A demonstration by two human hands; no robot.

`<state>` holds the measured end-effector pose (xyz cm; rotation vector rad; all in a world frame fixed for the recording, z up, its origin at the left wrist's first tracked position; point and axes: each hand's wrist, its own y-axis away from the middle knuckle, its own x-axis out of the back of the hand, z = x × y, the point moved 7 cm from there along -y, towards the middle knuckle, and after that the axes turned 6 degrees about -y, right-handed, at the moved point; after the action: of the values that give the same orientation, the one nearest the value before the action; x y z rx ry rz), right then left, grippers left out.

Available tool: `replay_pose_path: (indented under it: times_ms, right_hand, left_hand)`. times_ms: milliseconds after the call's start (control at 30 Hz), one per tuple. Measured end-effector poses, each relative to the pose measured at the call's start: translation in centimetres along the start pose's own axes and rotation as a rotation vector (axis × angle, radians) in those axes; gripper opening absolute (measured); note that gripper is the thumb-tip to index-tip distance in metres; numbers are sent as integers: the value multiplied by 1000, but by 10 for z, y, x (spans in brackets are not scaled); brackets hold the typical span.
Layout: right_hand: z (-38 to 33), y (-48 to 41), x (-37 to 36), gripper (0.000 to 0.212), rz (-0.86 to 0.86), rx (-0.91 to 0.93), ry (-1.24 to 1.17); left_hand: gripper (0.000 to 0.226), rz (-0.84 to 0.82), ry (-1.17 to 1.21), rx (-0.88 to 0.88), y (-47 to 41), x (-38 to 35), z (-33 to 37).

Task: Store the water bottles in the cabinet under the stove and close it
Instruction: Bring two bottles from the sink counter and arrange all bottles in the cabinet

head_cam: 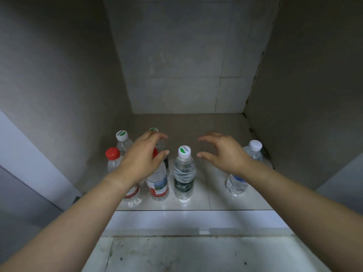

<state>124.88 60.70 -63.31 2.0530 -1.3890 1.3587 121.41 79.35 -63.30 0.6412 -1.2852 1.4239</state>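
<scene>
Open cabinet (294,75): six upright clear water bottles (184,173) on its floor; left hand (144,156) and right hand (222,152) hover above, fingers curved apart, holding nothing

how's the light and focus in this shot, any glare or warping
Head view: dim inside the grey cabinet, brighter on its glossy white tiled floor, which shows soft reflections; wide-angle lens bends the side walls outward; clear plastic green-capped bottle is sharp, both hands slightly soft.
</scene>
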Motion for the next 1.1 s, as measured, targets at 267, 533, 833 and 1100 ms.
replay_pose_path:
  times_ms: [267,533,833,1100]
  right_hand:
    - [49,31,51,45,56,-86,228]
    - [87,48,59,27,77,-218,213]
    - [82,35,49,25,81,-243,142]
    - [51,-16,32,28,143,-173,4]
  left_hand:
    - [34,-110,74,-107,-16,-29,39]
    - [30,-116,101,-26,-14,-39,43]
    - [32,-126,27,-36,-9,-31,41]
    - [28,-21,-22,63,-1,3,-3]
